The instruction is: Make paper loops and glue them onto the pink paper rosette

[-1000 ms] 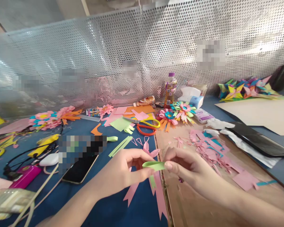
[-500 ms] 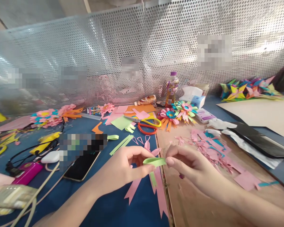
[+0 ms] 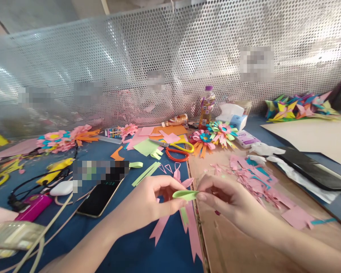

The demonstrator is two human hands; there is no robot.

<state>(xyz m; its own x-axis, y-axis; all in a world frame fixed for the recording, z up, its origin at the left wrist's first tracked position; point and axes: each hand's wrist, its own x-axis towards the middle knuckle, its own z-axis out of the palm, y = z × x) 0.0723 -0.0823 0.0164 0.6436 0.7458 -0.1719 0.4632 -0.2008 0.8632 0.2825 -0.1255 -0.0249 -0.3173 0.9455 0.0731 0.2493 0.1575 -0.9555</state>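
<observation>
A light green paper strip [image 3: 185, 195], bent into a flattened loop, is held between both hands. My left hand [image 3: 159, 197] is closed around its left side, thumb beneath. The thumb and fingertips of my right hand [image 3: 216, 193] pinch the strip's ends at the right. Under the hands lies a pink paper ribbon piece [image 3: 194, 239] with notched tails, and a green tail [image 3: 184, 216] rests on it. Past my left hand are two green strips [image 3: 146, 174] and several small pink paper loops [image 3: 167, 168].
Scissors [image 3: 180, 149] with red and yellow handles lie ahead among coloured paper. Paper flowers [image 3: 223, 131] and a bottle [image 3: 207, 108] stand behind. Pink scraps [image 3: 255, 180] cover the right side. At left are a phone [image 3: 100, 197], cables and a pink device [image 3: 35, 203].
My right hand has moved slightly left and its fingers have closed on the ends of the green strip. The loop is now pinched flatter, coming to a point at the right.
</observation>
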